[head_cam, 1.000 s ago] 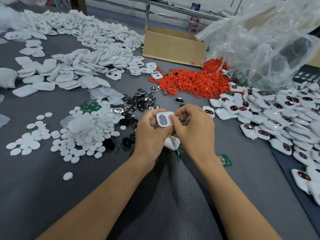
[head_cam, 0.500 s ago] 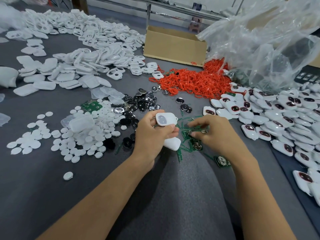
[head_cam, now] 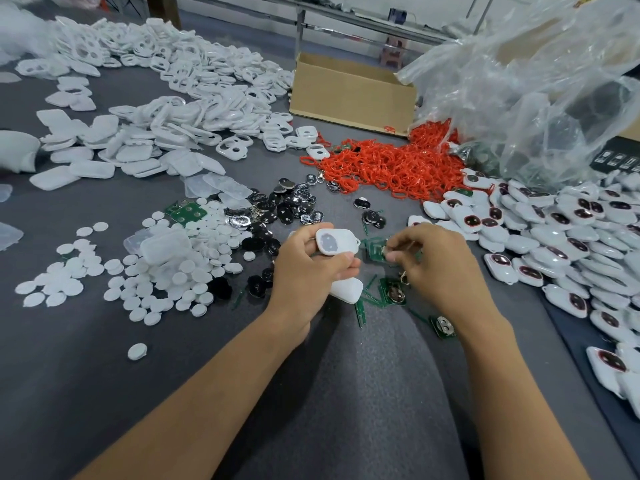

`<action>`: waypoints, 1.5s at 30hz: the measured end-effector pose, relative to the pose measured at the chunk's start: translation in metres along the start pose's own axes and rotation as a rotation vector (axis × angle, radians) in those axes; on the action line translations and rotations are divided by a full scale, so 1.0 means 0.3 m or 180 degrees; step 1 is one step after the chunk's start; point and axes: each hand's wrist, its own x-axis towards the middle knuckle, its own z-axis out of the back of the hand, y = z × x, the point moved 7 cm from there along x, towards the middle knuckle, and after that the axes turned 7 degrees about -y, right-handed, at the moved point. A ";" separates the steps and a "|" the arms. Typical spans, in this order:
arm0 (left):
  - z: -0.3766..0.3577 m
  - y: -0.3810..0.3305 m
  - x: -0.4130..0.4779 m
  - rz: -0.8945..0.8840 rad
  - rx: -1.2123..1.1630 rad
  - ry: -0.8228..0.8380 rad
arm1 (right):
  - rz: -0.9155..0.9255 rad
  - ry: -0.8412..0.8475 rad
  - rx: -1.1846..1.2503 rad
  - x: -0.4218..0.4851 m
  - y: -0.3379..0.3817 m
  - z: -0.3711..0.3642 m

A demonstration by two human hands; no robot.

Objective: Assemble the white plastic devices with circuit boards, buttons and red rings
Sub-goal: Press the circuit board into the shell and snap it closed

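Head: board point(head_cam: 375, 250) partly behind R hand point(head_cam: 440, 269)

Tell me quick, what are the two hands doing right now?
Left hand: holds a white shell.
Right hand: pinches a green circuit board.

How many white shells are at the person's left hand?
2: the upper shell gripped by the left hand; the lower shell under that hand, near its palm. More may be hidden beneath.

Right hand point(head_cam: 440, 268) half hides pinched circuit board point(head_cam: 373, 249)
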 end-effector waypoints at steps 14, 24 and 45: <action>-0.030 0.008 -0.015 0.0025 0.0057 0.0411 | 0.0805 -0.0266 0.0459 -0.024 0.172 0.003; -0.030 0.012 -0.011 0.0016 0.0090 0.0436 | 0.0863 -0.0265 0.0357 -0.024 0.170 -0.001; -0.023 0.011 0.007 0.0127 -0.0110 0.0374 | 0.0969 -0.0458 0.0684 -0.031 0.182 0.006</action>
